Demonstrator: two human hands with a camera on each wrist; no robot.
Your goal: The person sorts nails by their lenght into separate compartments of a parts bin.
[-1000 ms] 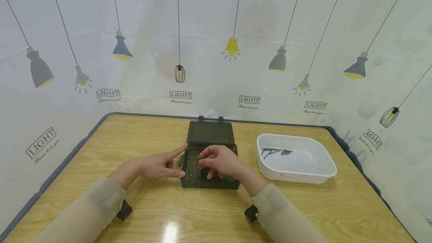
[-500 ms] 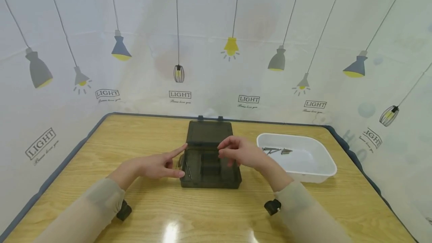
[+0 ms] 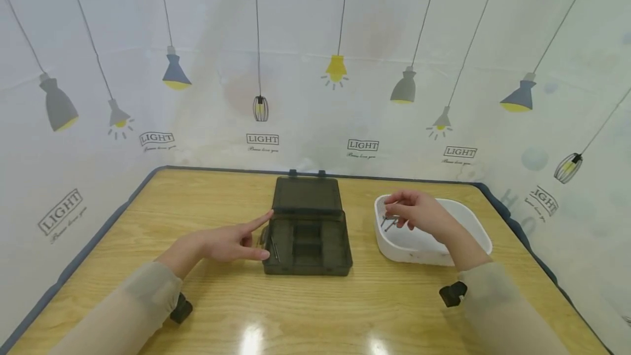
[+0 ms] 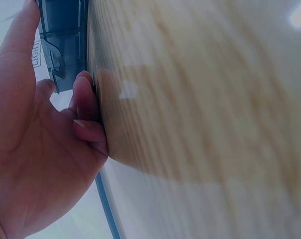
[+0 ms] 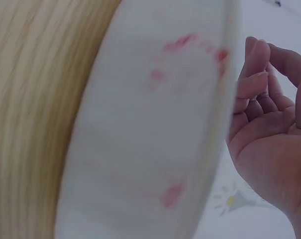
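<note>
Head: metal fasteners [image 3: 389, 225] lie in the white tray [image 3: 419, 256] near the right edge of the worktop [image 3: 320, 311]; likely light, stiff and slippery, best pinched mid-shank. The left hand [image 3: 229, 242], fingers spread apart, touches the dark box [image 3: 308, 270]. Left wrist: lower fingers folded. Right wrist: the right hand [image 5: 269, 132] bends loosely, nothing visible between its fingers.

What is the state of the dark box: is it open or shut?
The dark box is open: its lid is folded back on the far side, and the compartments show from above.
</note>
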